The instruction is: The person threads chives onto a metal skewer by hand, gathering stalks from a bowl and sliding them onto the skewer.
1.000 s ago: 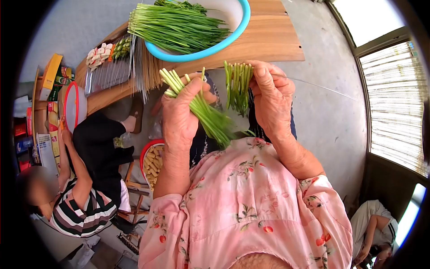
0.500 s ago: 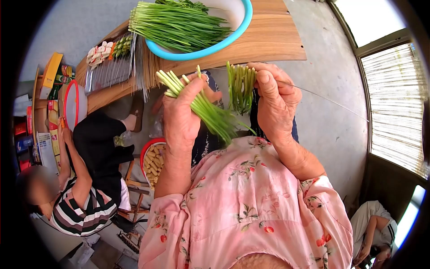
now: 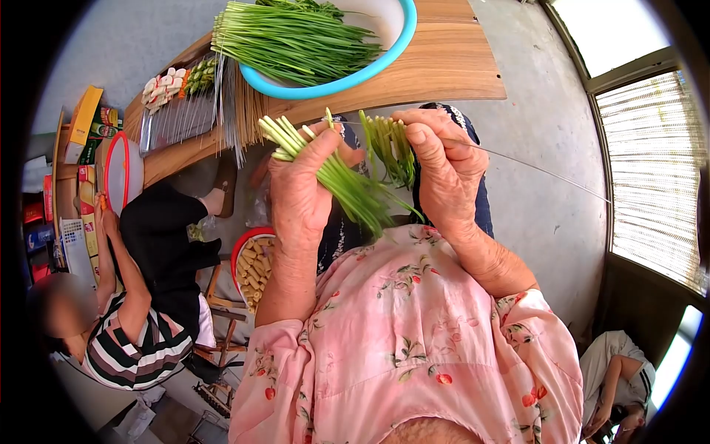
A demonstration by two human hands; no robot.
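Observation:
My left hand (image 3: 298, 196) is closed around a bunch of garlic chives (image 3: 351, 194), pale cut ends up and left, green ends hanging down and right. One stalk stands up near the thumb. My right hand (image 3: 450, 166) pinches a thin metal skewer (image 3: 547, 176), whose long end extends right. Folded chives (image 3: 393, 152) are threaded in a row on the skewer, just left of my right fingers. The skewer's left end reaches toward my left hand; its tip is hard to make out.
A blue-rimmed basin (image 3: 296, 93) of chives stands on the wooden table (image 3: 451, 59). Bundled skewers (image 3: 235, 111) and filled skewers (image 3: 174, 89) lie on its left. A red-rimmed container (image 3: 238, 255) of tan pieces sits lower left. A person (image 3: 140, 333) sits at left, another (image 3: 617, 370) at lower right.
My right hand has shifted slightly left, bringing the skewer and its threaded chives closer to my left hand. The threaded chives now hang more tilted. My left hand has barely moved.

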